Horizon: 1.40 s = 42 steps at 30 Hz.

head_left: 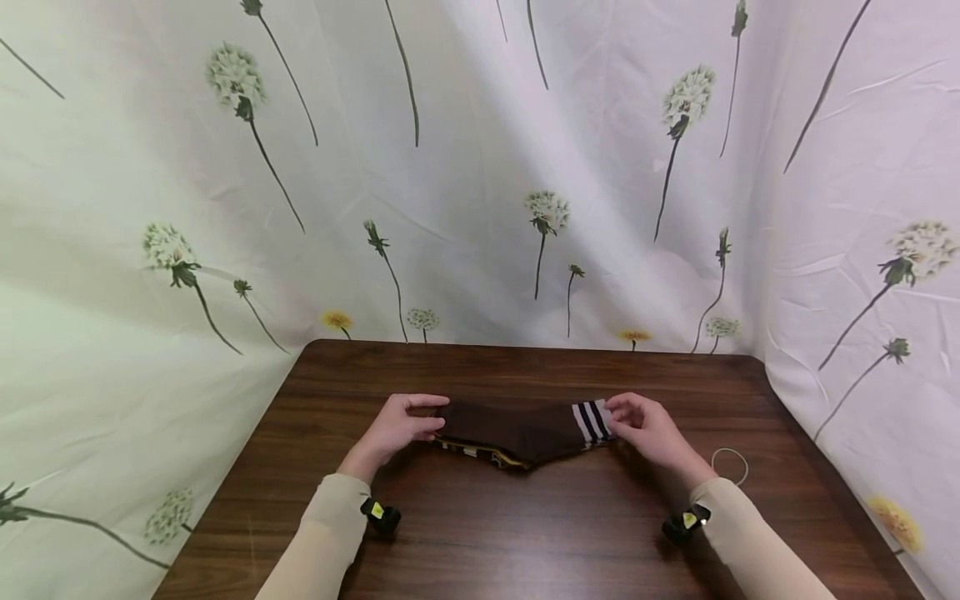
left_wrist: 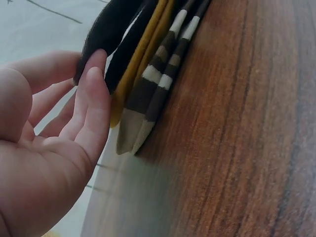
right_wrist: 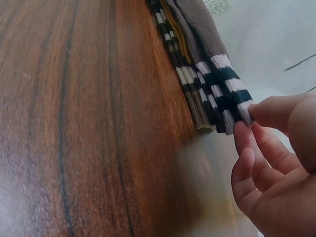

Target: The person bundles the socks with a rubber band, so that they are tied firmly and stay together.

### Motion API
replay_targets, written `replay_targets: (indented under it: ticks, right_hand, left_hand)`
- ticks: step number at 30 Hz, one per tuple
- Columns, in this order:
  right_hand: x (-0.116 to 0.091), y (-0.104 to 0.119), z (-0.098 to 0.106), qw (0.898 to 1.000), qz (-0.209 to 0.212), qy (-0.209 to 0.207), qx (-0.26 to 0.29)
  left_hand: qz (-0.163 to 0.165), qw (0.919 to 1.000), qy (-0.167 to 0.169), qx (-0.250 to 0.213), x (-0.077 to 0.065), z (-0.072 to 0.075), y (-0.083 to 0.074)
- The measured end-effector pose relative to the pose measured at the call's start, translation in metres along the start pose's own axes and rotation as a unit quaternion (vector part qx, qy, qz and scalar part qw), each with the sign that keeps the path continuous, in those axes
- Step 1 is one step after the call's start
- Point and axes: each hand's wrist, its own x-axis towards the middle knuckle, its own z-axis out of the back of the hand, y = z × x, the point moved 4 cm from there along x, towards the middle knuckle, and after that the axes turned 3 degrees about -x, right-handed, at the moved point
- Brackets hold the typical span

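Observation:
A dark brown sock [head_left: 491, 423] lies lengthwise on top of a small stack of socks on the table. Its cuff [right_wrist: 229, 81] carries white and black stripes. My left hand [head_left: 392, 429] pinches the toe end, and in the left wrist view that dark toe [left_wrist: 101, 29] stands slightly lifted between thumb and fingers. At the other end my right hand [head_left: 654, 429] pinches the striped cuff edge between thumb and fingertips. Beneath lie mustard-yellow sock fabric [left_wrist: 143, 47] and brown socks with white and tan bands [left_wrist: 153, 76], untouched by the fingers.
The brown wood-grain table [head_left: 517, 533] spreads in front of the socks. A thin pale loop [head_left: 742, 467] lies right of the right wrist. Behind and beside the table hangs a white cloth [head_left: 480, 250] printed with dandelions. Each wrist wears a small black camera.

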Motion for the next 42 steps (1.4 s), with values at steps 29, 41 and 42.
replay_targets:
  ticks: [29, 41, 42]
  right_hand:
    - [-0.004, -0.013, -0.001, 0.999, -0.025, 0.009, -0.046]
    - [-0.006, -0.014, -0.003, 0.998, -0.044, 0.01, -0.042]
    - [-0.007, -0.014, -0.003, 0.998, -0.045, 0.011, -0.043]
  left_hand:
    - [-0.039, 0.9925, -0.048, 0.105, 0.005, -0.002, 0.003]
    - [-0.035, 0.9811, -0.052, 0.183, 0.01, -0.002, 0.007]
    - [-0.036, 0.9792, -0.05, 0.193, 0.01, -0.002, 0.007]
